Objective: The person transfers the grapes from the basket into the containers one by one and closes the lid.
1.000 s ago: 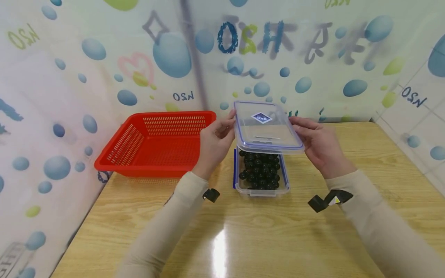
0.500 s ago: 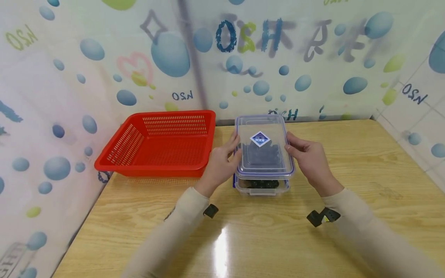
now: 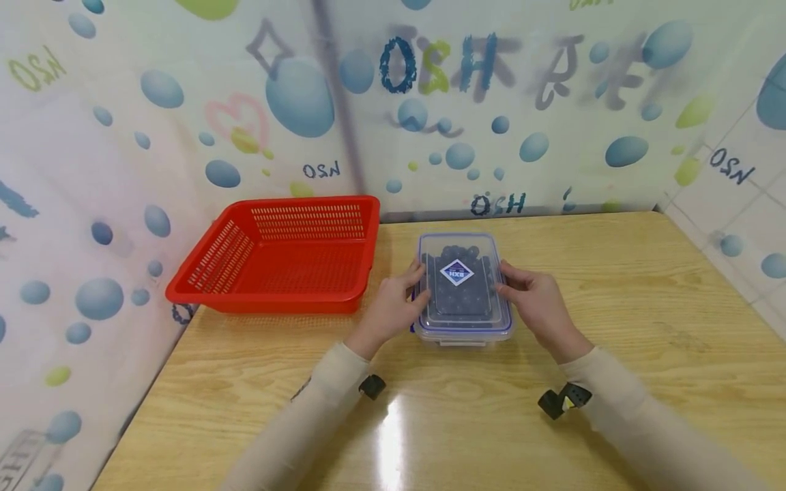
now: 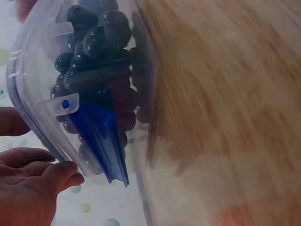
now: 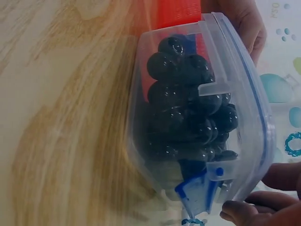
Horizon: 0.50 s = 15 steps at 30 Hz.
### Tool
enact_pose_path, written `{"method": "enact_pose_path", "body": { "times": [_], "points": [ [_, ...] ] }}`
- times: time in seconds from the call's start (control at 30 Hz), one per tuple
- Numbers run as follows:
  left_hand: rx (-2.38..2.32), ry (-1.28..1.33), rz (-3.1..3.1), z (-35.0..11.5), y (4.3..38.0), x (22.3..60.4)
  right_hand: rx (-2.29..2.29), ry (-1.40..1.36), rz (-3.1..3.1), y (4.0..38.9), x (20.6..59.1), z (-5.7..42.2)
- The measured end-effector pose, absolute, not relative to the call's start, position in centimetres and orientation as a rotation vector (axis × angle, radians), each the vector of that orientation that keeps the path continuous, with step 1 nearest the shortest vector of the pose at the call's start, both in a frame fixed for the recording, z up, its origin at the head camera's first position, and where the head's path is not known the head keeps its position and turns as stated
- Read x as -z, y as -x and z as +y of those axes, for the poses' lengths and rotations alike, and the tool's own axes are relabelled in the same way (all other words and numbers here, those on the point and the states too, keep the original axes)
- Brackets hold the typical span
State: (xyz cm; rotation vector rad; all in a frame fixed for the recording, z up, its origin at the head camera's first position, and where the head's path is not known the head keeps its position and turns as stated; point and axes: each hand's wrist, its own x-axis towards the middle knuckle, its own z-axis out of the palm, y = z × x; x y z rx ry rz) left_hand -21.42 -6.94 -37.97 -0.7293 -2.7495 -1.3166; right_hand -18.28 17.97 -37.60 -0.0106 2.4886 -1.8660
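A clear plastic food container (image 3: 463,338) stands on the table, full of dark round grapes (image 4: 101,40). Its clear lid (image 3: 462,321), blue-rimmed with a diamond-shaped label, lies on top. My left hand (image 3: 394,310) holds the lid's left edge between thumb and fingers. On the opposite edge, my right hand (image 3: 539,307) pinches the lid with thumb and fingertips. Blue latches hang unfastened on the side walls: one latch (image 4: 101,141) shows in the left wrist view, another latch (image 5: 197,193) in the right wrist view. The far rim is partly hidden.
To the left of the container stands a red plastic basket (image 3: 270,297) with slotted walls. The wooden table (image 3: 479,423) meets a wall (image 3: 368,150) covered in a printed sheet with blue drops at its back edge.
The lid has come down from above the container and moved nearer, now lying over its top. Both hands lowered with it. The basket has stayed in place.
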Motion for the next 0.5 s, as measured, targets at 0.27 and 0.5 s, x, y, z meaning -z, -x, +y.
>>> {"method": "enact_pose_path", "body": {
  "times": [0.27,0.5],
  "points": [
    [1.239,0.673,-2.823,-7.00,21.59,37.59,1.840,0.030,2.517,18.73,38.09,17.62],
    [1.195,0.614,-2.870,-6.49,22.08,37.81,1.698,0.023,2.559,19.13,37.72,17.87]
  ]
}}
